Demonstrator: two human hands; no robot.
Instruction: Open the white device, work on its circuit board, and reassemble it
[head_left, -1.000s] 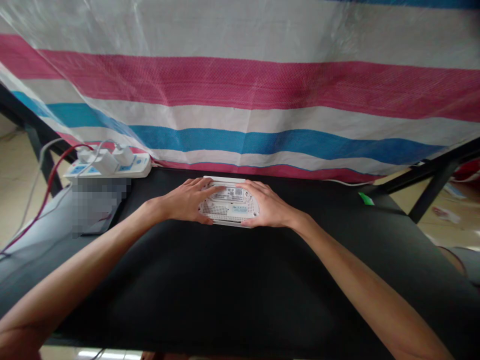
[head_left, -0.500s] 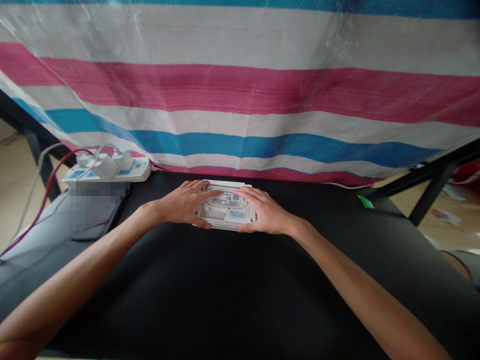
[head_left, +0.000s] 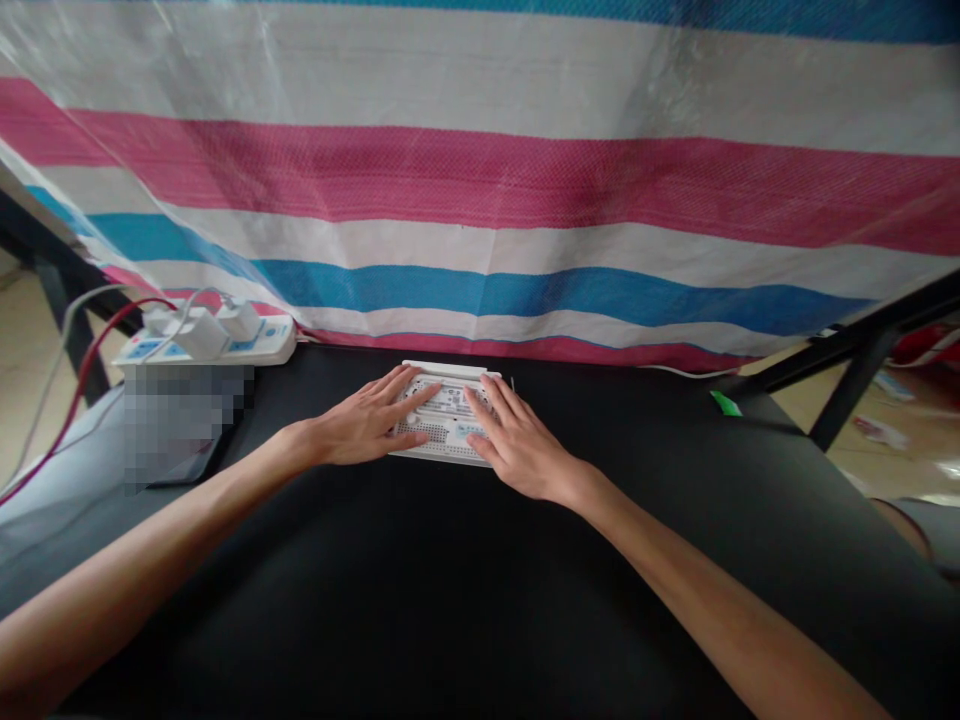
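A white router (head_left: pixel 448 433) lies flat on the black tabletop, its vented face with printed labels turned up. My left hand (head_left: pixel 361 425) rests on its left side, fingers spread and reaching over the face. On the right side lies my right hand (head_left: pixel 523 437), its fingers also apart and stretched across the edge. Both palms are off to the sides of the router, and neither hand is wrapped round it. The fingers hide parts of its left and right edges.
A white power strip (head_left: pixel 274 343) with plugs and cables stands at the back left, beside a dark flat object (head_left: pixel 196 462), partly blurred out. A small green packet (head_left: pixel 726 404) lies at the right. Behind the black table (head_left: pixel 420 600) hangs a striped sheet (head_left: pixel 480 180).
My hands have loosened from gripping the router's sides and now lie flatter with fingers spread. The right hand has come slightly nearer me. The router stays about where it was.
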